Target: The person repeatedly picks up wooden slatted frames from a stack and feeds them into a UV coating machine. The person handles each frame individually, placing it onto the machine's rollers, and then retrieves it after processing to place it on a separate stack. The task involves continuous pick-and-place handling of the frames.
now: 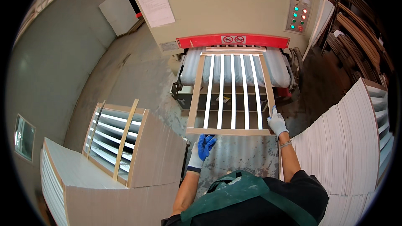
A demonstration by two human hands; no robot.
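A slatted wooden frame with brown-grey rails and several white slats stretches from the machine's belt toward me. At its near right corner, my right hand, in a white glove with blue at the fingers, is closed on the rail, thumb along the side rail. My left hand, in a white glove with a blue palm, is just below the near rail toward its left end. Its palm side shows and its fingers are loosely bent and apart. Whether those fingertips touch the rail, I cannot tell.
The frame's far end lies on the conveyor belt under the machine's red bar. A control panel with lit buttons is at the right. Stacked frames stand at left and right. Long strips fill a rack beyond.
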